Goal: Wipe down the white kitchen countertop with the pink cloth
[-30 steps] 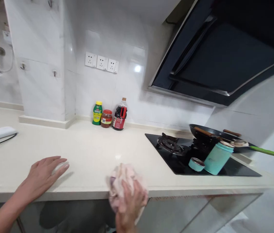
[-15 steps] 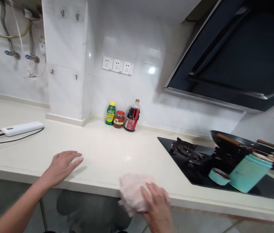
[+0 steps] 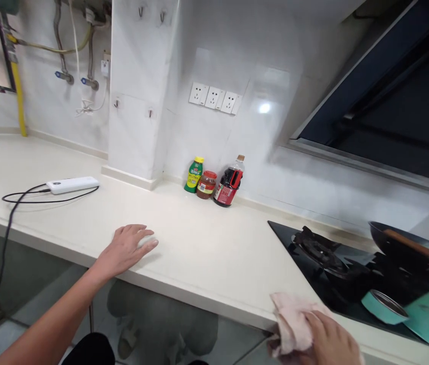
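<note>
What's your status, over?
Left hand flat on counter. Right hand grips cloth at counter edge. Stove close right.

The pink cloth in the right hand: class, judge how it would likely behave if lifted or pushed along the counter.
The pink cloth sits bunched and creased under the right hand, so it is probably floppy and would droop if lifted. Pushed along the pale countertop, it would likely crumple or slide, not roll. It looks thin, so probably light.

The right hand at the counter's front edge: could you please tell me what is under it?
Under the right hand lies a crumpled pale pink cloth, pressed onto the counter edge. The part of the cloth beneath the palm, and the counter under it, are covered.
</note>
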`<move>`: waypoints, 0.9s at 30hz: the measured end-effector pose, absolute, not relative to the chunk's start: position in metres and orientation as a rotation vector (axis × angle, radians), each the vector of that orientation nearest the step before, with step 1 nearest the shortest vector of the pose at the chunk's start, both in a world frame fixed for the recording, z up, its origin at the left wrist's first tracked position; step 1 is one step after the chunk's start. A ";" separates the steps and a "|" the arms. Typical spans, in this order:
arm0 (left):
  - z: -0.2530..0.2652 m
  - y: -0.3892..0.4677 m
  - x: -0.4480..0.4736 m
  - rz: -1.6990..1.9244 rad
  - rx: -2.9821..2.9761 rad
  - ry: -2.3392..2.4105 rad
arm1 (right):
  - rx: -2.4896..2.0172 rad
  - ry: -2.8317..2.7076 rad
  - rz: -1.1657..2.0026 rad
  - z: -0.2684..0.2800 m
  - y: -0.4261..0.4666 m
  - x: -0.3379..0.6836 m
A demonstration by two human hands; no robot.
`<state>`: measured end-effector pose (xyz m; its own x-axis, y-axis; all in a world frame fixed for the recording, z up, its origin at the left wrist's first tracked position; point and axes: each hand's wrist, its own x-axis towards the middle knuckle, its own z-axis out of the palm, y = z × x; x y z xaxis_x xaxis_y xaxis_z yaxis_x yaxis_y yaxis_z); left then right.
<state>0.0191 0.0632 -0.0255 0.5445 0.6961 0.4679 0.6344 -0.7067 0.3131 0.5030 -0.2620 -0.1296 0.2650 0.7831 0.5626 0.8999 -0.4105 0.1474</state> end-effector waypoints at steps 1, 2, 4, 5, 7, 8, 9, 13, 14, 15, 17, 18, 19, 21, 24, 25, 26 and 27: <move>-0.026 0.064 0.019 0.888 2.668 1.150 | -2.322 -1.610 -0.847 -0.123 -0.246 0.473; -0.026 0.065 0.018 0.902 2.669 1.148 | -2.302 -1.642 -0.853 -0.115 -0.229 0.442; -0.027 0.068 0.017 0.945 2.675 1.127 | -2.269 -1.691 -0.806 -0.101 -0.194 0.380; -0.028 0.068 0.016 0.979 2.680 1.104 | -2.250 -1.728 -0.737 -0.095 -0.177 0.351; -0.030 0.060 0.019 1.099 2.677 1.025 | -2.168 -1.832 -0.612 -0.085 -0.144 0.300; -0.031 0.050 0.022 1.175 2.659 0.964 | -2.110 -1.886 -0.533 -0.082 -0.129 0.278; -0.032 0.037 0.027 1.256 2.629 0.891 | -2.056 -1.931 -0.467 -0.079 -0.116 0.259; -0.044 -0.032 0.060 1.407 2.552 0.528 | -1.948 -2.006 -0.361 -0.069 -0.084 0.214; -0.050 -0.045 0.069 1.401 2.572 0.447 | -1.942 -2.010 -0.345 -0.066 -0.084 0.211; -0.056 -0.055 0.077 1.390 2.598 0.400 | -1.912 -2.031 -0.300 -0.061 -0.088 0.213; -0.071 -0.062 0.089 1.356 2.660 0.403 | -1.745 -2.149 -0.141 -0.049 -0.104 0.232; -0.078 -0.061 0.092 1.332 2.705 0.423 | -1.640 -2.198 -0.056 -0.043 -0.116 0.249; -0.084 -0.060 0.095 1.297 2.759 0.448 | -1.530 -2.231 0.009 -0.037 -0.128 0.271; -0.092 -0.057 0.100 1.196 2.874 0.514 | -1.532 -2.073 -0.027 -0.031 -0.151 0.324; -0.087 -0.065 0.110 0.953 2.942 0.749 | -1.786 -1.639 -0.281 -0.037 -0.172 0.408; -0.082 -0.070 0.116 0.853 2.938 0.826 | -1.888 -1.515 -0.351 -0.042 -0.176 0.432; -0.076 -0.075 0.122 0.751 2.936 0.877 | -1.985 -1.418 -0.383 -0.049 -0.178 0.451; -0.069 -0.080 0.129 0.653 2.939 0.909 | -2.062 -1.358 -0.384 -0.057 -0.179 0.466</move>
<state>0.1294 -0.0800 -0.0693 0.7465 0.5395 0.3894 0.5411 -0.8329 0.1166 0.4656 -0.1795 -0.0568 0.4257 0.7152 0.5543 0.8996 -0.2683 -0.3446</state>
